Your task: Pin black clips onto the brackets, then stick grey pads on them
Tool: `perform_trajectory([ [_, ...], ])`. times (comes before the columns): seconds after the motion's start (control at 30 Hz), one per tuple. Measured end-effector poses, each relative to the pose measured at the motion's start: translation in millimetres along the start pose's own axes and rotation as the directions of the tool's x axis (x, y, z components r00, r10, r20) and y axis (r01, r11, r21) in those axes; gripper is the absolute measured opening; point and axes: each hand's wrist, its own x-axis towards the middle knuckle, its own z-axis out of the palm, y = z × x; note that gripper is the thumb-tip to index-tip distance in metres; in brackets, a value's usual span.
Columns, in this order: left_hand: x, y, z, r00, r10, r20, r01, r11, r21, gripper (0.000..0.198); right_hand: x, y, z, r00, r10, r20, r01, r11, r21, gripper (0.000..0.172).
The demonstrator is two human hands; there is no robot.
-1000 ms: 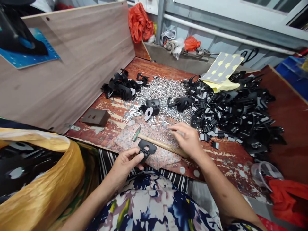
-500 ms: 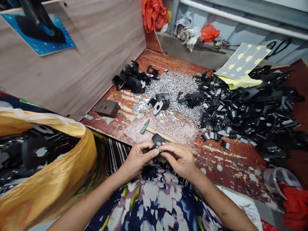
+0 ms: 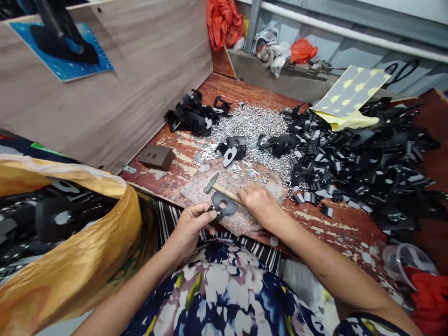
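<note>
My left hand (image 3: 191, 226) pinches a small black plastic part (image 3: 223, 204) with a round hole, holding it flat over the speckled stone slab (image 3: 241, 219) at the near table edge. My right hand (image 3: 258, 204) is closed round the wooden handle of a small hammer (image 3: 217, 185), whose green head points left just above the black part. Loose silver pins (image 3: 252, 126) lie in a heap beyond the slab.
A big pile of black parts (image 3: 364, 158) fills the right of the worn red table (image 3: 332, 238); a smaller pile (image 3: 192, 116) sits at the back left. A dark block (image 3: 156, 157) lies near the wooden side board (image 3: 133, 79). A yellow bag (image 3: 70, 261) of parts is at my left.
Half a second ago both hands met on the black part near my lap. Now the right hand has gone to the hammer handle and the left holds the part on the slab.
</note>
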Motion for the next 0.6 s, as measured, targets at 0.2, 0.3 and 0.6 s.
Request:
perform_trajectory([
  [0.2, 1, 9, -7.0, 1.0, 0.017, -0.012, -0.019, 0.974, -0.226, 0.031, 4, 21, 2, 0.977, 0.047, -0.206, 0.005, 0.97, 0.244, 0.024],
  [0.3, 4, 9, -8.8, 0.999, 0.011, -0.032, -0.019, 0.957, -0.29, 0.039, -4, 16, -15, 0.921, 0.072, -0.383, 0.117, 0.886, 0.45, 0.032],
  [0.6, 13, 5, 3.7, 1.0, 0.029, -0.007, -0.03, 0.971, -0.236, 0.039, -8, -52, -52, 0.871, 0.148, -0.469, 0.218, 0.738, 0.639, 0.019],
])
